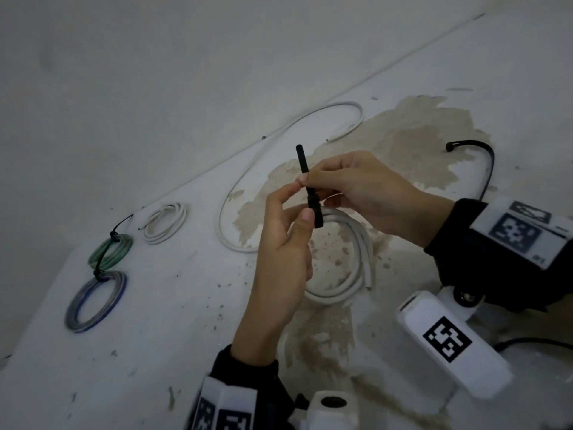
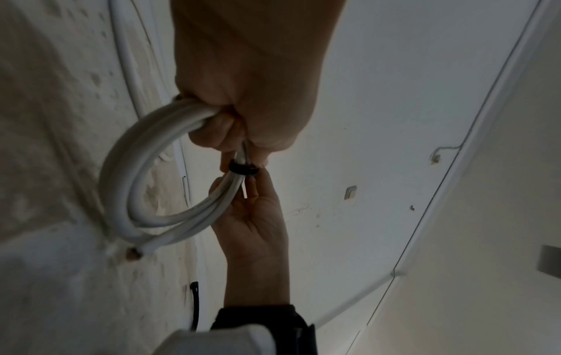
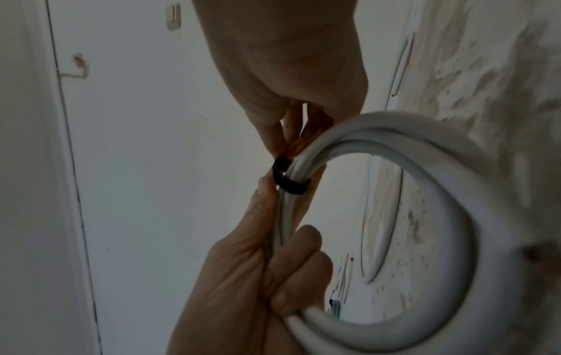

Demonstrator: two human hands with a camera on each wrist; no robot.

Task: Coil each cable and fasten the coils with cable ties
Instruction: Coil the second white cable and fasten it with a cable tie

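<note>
Head view: white coil (image 1: 350,262) beneath left hand (image 1: 285,259), gripped.

Black tie (image 3: 289,180) (snug) around white coil (image 3: 425,192)

White stained floor (image 1: 173,336): green coil (image 1: 110,251), blue coil (image 1: 95,301), white coil (image 1: 166,223), loose white cable (image 1: 263,150), black tie (image 1: 483,162).

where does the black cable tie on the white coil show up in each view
Head: black cable tie at centre, its tail sticking up between the two hands.
Left wrist: centre, a black band round the white coil, under the left hand.
Right wrist: centre-left, a band round the strands, below the right hand.
Shared landmark: the white coil that the tie wraps.
</note>
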